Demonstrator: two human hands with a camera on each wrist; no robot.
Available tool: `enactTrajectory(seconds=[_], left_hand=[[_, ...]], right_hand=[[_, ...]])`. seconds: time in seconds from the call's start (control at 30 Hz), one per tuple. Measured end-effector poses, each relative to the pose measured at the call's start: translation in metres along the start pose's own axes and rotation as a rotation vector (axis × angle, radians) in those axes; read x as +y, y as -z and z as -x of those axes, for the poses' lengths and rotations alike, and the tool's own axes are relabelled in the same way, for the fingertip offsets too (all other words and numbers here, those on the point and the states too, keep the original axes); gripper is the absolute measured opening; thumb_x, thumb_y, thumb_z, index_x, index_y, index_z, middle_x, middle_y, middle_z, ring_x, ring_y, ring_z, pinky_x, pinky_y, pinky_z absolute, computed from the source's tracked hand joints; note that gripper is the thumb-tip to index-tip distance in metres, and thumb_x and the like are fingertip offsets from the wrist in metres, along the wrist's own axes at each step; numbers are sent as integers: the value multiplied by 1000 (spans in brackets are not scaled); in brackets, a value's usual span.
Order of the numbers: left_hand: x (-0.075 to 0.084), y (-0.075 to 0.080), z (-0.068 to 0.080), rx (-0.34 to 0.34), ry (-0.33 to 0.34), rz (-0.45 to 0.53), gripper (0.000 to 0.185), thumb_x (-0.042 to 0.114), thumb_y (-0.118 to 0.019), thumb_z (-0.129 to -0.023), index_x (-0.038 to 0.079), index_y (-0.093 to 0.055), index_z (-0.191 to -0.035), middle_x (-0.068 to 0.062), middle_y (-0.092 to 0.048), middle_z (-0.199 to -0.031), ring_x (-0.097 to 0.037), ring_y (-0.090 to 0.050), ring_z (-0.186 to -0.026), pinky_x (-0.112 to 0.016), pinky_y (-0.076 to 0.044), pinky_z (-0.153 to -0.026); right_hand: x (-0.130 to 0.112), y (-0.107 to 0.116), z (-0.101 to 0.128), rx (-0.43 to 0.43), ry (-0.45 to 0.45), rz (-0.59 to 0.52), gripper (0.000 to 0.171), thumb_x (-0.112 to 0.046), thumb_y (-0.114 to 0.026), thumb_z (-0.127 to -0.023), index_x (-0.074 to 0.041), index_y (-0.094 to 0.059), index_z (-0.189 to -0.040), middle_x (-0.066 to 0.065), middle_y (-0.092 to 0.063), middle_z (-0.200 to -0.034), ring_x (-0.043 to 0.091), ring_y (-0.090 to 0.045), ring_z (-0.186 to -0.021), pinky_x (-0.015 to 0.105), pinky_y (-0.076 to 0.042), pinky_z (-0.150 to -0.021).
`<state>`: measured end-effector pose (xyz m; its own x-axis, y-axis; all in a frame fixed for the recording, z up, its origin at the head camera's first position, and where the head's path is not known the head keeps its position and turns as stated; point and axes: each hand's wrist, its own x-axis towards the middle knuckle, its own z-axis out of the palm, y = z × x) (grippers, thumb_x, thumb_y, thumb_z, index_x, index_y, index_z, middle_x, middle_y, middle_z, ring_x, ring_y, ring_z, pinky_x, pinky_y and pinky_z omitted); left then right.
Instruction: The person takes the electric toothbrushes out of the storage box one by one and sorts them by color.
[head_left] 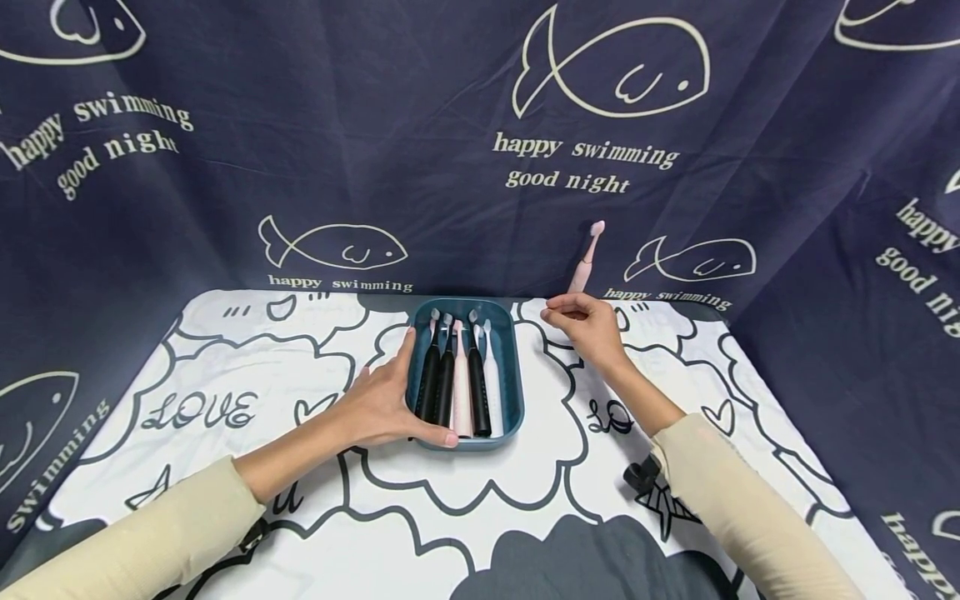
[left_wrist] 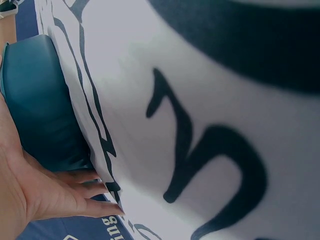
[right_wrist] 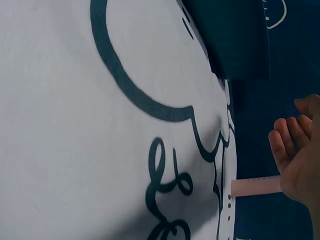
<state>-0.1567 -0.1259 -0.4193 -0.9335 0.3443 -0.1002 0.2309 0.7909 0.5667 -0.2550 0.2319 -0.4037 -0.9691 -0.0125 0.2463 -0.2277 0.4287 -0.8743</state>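
A dark blue tray (head_left: pixel 512 417) holds several electric toothbrushes side by side: black ones (head_left: pixel 430 383), a pink one (head_left: pixel 461 387) and a white one (head_left: pixel 492 387). Against the tray's left side and near-left corner rests my left hand (head_left: pixel 382 400), its fingers spread and fairly straight, the thumb along the near rim. Another pink toothbrush (head_left: pixel 582 275) stands upright at the table's back edge, close to the backdrop. My right hand (head_left: pixel 592 325) is just in front of it, fingers loosely bent and holding nothing. In the right wrist view, the pink handle (right_wrist: pixel 255 186) stands partly hidden behind that hand.
A white cloth (head_left: pixel 247 358) with dark cloud outlines and lettering covers the table. Behind it hangs a navy fabric backdrop (head_left: pixel 435 167) with fish drawings, and similar fabric closes off both sides.
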Motion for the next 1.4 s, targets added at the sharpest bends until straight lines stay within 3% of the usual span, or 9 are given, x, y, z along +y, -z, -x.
enactTrajectory(seconds=[0.17, 0.43, 0.53, 0.67, 0.97, 1.23, 1.4], left_hand=[[0, 0, 0, 0, 2, -3, 176, 97, -87, -62, 16, 13, -182, -18, -25, -188, -53, -36, -168, -81, -23, -132], [-1, 0, 0, -5, 6, -10, 175, 97, -87, -63, 17, 15, -182, -19, -27, -187, -50, -36, -168, -81, -24, -132], [-1, 0, 0, -5, 3, -10, 175, 96, -87, -63, 17, 15, -182, -20, -27, -186, -50, -37, -169, -81, -23, -132], [-1, 0, 0, -3, 5, -14, 176, 97, -87, -62, 17, 15, -182, -21, -28, -186, -50, -38, -168, -79, -31, -130], [-1, -1, 0, -7, 15, -15, 177, 99, -86, -61, 18, 15, -182, -21, -29, -186, -50, -38, -168, -76, -37, -128], [-1, -1, -1, -4, 17, -11, 177, 99, -86, -60, 19, 15, -182, -21, -30, -185, -51, -39, -166, -76, -38, -128], [-1, -1, -2, 0, 20, -14, 177, 99, -86, -59, 19, 15, -182, -21, -32, -185, -51, -41, -166, -74, -40, -127]], right_hand=[[-3, -5, 4, -16, 1, 8, 26, -15, -86, -100, 4, -82, -119, -2, -83, -97, -7, -72, -84, 11, -56, -79], [-11, -13, 7, -42, 8, -8, 25, -15, -86, -100, 2, -83, -119, 15, -85, -108, -5, -73, -85, 12, -57, -80], [-15, -15, 8, -46, 22, -13, 25, -15, -87, -99, 1, -83, -118, 8, -85, -103, -5, -73, -83, 13, -57, -79], [-21, -19, 8, -62, 32, -36, 22, -14, -87, -100, -1, -83, -116, -2, -84, -99, -3, -74, -84, 14, -58, -80], [-35, -27, 10, -93, 50, -38, 22, -16, -85, -102, -2, -83, -118, 17, -84, -111, 0, -75, -88, 17, -59, -83], [-43, -34, 11, -101, 52, -72, 24, -17, -86, -101, -1, -83, -120, 17, -84, -111, 3, -75, -88, 18, -57, -78], [-44, -40, 13, -104, 62, -79, 24, -16, -87, -101, -1, -83, -119, 17, -84, -111, 3, -75, -88, 18, -59, -83]])
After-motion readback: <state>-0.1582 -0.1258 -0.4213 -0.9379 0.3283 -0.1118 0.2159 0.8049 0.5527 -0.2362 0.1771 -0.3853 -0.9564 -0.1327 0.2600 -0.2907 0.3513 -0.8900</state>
